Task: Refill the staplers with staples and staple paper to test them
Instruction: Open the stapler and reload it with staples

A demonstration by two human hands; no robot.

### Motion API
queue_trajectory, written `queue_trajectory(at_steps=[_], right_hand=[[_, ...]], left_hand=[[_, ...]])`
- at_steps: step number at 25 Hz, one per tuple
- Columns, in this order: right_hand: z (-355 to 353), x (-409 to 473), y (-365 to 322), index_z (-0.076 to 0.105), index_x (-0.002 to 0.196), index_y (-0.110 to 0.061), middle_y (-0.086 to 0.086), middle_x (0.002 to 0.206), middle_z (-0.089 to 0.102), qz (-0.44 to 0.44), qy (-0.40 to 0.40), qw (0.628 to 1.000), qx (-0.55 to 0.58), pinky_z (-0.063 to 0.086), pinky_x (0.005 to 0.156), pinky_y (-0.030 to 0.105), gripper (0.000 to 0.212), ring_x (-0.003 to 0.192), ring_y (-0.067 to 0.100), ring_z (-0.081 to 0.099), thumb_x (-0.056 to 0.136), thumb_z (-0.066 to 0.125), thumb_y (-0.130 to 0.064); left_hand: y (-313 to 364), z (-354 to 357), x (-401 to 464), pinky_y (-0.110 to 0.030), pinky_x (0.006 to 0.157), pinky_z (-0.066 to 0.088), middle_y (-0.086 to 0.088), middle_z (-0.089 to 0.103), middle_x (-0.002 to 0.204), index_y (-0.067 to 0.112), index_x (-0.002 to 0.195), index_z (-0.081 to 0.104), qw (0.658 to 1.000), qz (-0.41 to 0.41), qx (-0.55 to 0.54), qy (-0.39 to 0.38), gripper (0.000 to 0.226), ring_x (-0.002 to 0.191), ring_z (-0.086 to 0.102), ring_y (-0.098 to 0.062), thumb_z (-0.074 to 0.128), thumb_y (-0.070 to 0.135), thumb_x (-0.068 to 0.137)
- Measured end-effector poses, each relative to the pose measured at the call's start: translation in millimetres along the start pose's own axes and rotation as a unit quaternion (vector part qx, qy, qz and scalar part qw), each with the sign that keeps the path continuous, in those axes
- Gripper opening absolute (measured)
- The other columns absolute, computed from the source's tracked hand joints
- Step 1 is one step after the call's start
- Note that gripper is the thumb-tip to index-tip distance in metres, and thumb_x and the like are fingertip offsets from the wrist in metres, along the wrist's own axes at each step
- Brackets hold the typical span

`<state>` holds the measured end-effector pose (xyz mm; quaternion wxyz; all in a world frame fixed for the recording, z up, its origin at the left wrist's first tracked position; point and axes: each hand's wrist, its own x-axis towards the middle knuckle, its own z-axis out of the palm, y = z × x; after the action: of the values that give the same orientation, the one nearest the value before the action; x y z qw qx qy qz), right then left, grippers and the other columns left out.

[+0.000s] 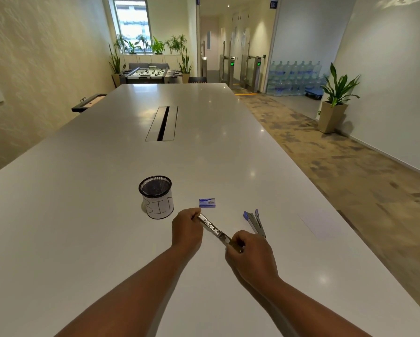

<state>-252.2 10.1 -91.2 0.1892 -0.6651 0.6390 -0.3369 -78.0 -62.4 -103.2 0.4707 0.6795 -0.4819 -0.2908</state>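
Observation:
Both my hands hold a metal stapler (212, 228) that lies opened out flat above the white table (107, 239). My left hand (186, 228) grips its far end and my right hand (249, 254) grips its near end, fingers curled round it. A small blue staple box (207, 202) lies just beyond my left hand. To the right, a blue and grey stapler (255, 222) lies open on the table. A white sheet of paper (319, 223) lies flat further right.
A black mesh cup (156, 197) with a paper label reading "BIN" stands left of the staple box. A cable slot (162, 124) is set in the table's middle. The table's right edge runs alongside a carpeted floor.

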Motion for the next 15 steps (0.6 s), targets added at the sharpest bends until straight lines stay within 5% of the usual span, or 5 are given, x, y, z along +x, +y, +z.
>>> queue_trajectory(at_steps=[4,8,11,13,15], right_hand=[[0.2,-3.3,-3.9,0.052,0.065,-0.013,0.001,0.057,0.054,-0.034,-0.007,0.998,-0.054,0.037,0.049,0.036,0.017,0.057,0.016,0.047,0.075,0.056,-0.027],[4.5,-5.4,-7.6,0.049,0.069,-0.017,-0.002,0.062,0.053,-0.069,-0.043,0.992,-0.093,0.040,0.052,0.035,0.022,0.064,0.016,0.049,0.078,0.055,-0.037],[6.8,2.1,-10.2,0.049,0.073,-0.020,-0.004,0.063,0.055,-0.105,-0.063,0.989,-0.082,0.041,0.054,0.035,0.027,0.065,0.014,0.050,0.084,0.053,-0.045],[8.2,12.4,-12.6,0.056,0.091,-0.029,-0.008,0.072,0.060,-0.112,-0.086,0.988,-0.059,0.045,0.060,0.034,0.017,0.072,0.011,0.053,0.089,0.054,-0.046],[6.4,25.8,-14.8,0.054,0.125,-0.033,-0.010,0.085,0.065,-0.106,-0.134,0.984,-0.041,0.050,0.069,0.035,0.036,0.083,0.012,0.057,0.091,0.058,-0.044]], left_hand=[[5.0,-3.6,3.9,-0.032,0.066,0.054,0.004,0.071,0.086,0.022,0.097,0.074,0.996,0.031,0.083,-0.017,0.022,0.076,0.067,-0.016,0.056,0.010,0.092],[1.9,-15.3,9.5,-0.033,0.075,0.057,0.008,0.075,0.091,0.030,0.105,0.075,0.983,0.080,0.163,-0.036,0.020,0.079,0.067,-0.011,0.059,0.025,0.093],[-9.6,-24.9,12.2,-0.037,0.073,0.055,0.005,0.077,0.089,0.027,0.105,0.075,0.945,0.225,0.231,-0.048,0.018,0.083,0.065,-0.020,0.059,0.024,0.094],[-13.6,-28.7,11.3,-0.037,0.071,0.053,0.007,0.076,0.088,0.028,0.108,0.072,0.931,0.267,0.242,-0.049,0.019,0.084,0.063,-0.019,0.058,0.024,0.096],[-14.7,-28.0,10.6,-0.035,0.071,0.053,0.008,0.075,0.090,0.030,0.112,0.070,0.933,0.271,0.232,-0.042,0.022,0.086,0.061,-0.016,0.058,0.024,0.095]])
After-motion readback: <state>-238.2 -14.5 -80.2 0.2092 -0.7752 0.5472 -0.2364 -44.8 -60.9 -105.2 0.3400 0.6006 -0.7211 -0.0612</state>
